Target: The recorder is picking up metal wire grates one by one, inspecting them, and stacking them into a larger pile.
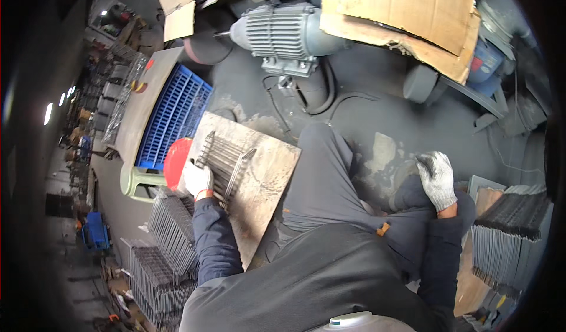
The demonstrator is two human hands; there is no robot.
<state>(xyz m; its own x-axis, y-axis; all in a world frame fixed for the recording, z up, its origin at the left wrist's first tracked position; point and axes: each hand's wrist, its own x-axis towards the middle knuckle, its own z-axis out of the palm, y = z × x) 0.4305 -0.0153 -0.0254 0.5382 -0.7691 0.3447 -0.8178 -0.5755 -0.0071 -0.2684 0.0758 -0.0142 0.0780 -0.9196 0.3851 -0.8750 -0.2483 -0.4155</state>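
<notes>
My left hand (pixel 198 179), in a white work glove with an orange cuff, is at the left edge of a worn wooden board (pixel 268 167). Its fingers look bent together beside a row of thin dark metal bars (pixel 227 167) lying on that board; what is in them is hidden. A round red object (pixel 175 164) shows just behind these fingers. Over my right knee, my right hand (pixel 436 180) wears a similar glove with dark fingertips. Its fingers hang loosely apart, and nothing shows in them.
A grey finned motor (pixel 277 31) stands ahead, with cardboard (pixel 401 22) to its right. A blue plastic crate (pixel 174 117) and a pale green stool (pixel 138 181) are at left. Stacked metal racks (pixel 159 273) sit at lower left, more metal pieces (pixel 510 237) at right.
</notes>
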